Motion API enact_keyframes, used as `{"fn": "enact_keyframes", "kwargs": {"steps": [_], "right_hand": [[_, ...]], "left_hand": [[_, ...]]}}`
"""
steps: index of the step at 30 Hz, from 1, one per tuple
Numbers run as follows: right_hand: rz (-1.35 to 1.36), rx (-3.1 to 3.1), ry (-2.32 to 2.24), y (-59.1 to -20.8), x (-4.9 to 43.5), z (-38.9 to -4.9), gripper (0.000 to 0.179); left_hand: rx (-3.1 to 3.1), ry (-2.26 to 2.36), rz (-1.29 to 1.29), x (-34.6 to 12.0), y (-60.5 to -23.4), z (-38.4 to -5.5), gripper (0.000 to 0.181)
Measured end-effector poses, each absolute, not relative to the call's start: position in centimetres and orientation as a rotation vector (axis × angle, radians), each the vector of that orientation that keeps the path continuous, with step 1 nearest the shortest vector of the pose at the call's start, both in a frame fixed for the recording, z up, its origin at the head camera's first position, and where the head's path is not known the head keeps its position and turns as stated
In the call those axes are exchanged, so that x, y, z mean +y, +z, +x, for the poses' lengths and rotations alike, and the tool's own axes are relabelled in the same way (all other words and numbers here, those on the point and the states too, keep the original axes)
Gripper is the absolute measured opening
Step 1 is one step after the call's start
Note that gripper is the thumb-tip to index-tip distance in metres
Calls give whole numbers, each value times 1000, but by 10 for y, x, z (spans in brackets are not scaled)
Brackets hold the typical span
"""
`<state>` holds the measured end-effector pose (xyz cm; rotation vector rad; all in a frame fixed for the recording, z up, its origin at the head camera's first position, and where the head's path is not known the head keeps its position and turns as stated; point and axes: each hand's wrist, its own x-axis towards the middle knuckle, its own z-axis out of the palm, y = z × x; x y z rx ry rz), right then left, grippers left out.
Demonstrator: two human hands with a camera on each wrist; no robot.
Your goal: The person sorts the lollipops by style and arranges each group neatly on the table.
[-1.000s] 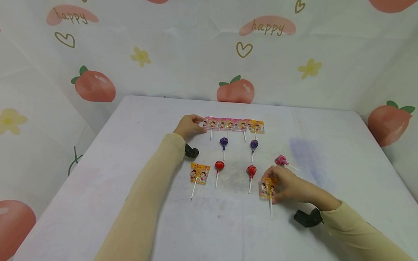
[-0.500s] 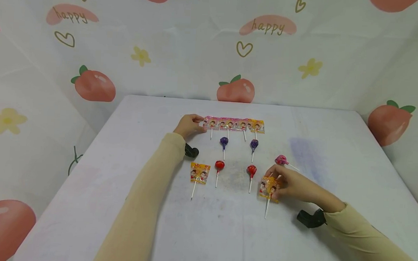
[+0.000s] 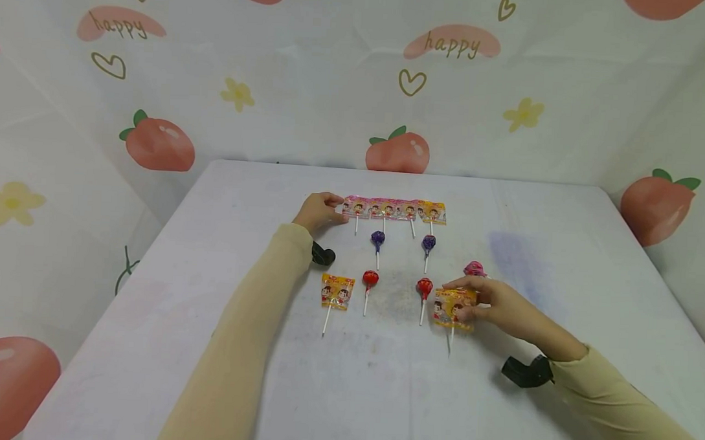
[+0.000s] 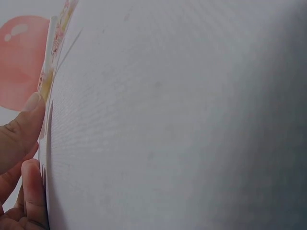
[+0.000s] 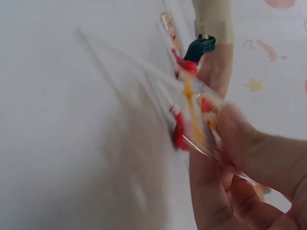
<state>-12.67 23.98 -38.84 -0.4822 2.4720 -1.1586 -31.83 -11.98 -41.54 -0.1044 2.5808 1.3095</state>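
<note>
At the back of the white table, my left hand (image 3: pixel 320 211) has its thumb and fingertips at the left edge of a pink-wrapped lollipop (image 3: pixel 356 208). In the left wrist view the thumb (image 4: pixel 31 117) presses on that wrapper's edge. This lollipop begins a row with two more pink-wrapped ones and an orange-wrapped one (image 3: pixel 432 212) at the right end. My right hand (image 3: pixel 500 308) pinches another orange-wrapped lollipop (image 3: pixel 446 307) by its wrapper, stick pointing toward me. It is just right of a red lollipop (image 3: pixel 424 287), raised over its shadow in the right wrist view.
Two purple lollipops (image 3: pixel 378 239) lie below the row. Nearer are a second red lollipop (image 3: pixel 370 279) and an orange-wrapped lollipop (image 3: pixel 337 292) at left. A pink lollipop (image 3: pixel 475 268) lies just beyond my right hand, its stick hidden. A printed cloth hangs behind the table.
My right hand has lifted the orange-wrapped lollipop and shifted it slightly away from me and to the left, its wrapper turning flatter to view. The left hand stays in place.
</note>
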Motion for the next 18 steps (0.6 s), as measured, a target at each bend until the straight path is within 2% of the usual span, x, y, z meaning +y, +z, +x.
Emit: {"fn": "enact_keyframes", "kwargs": {"steps": [10,18], "right_hand": [[-420,2452,-1265,-351,233,-125,42],[-439,2672,-1342,-297,238,-148,37]], "left_hand": [[2574,1294,-122,-118,-414,-319,50],[2571,1277,-126,-120,-415,-321,51]]}}
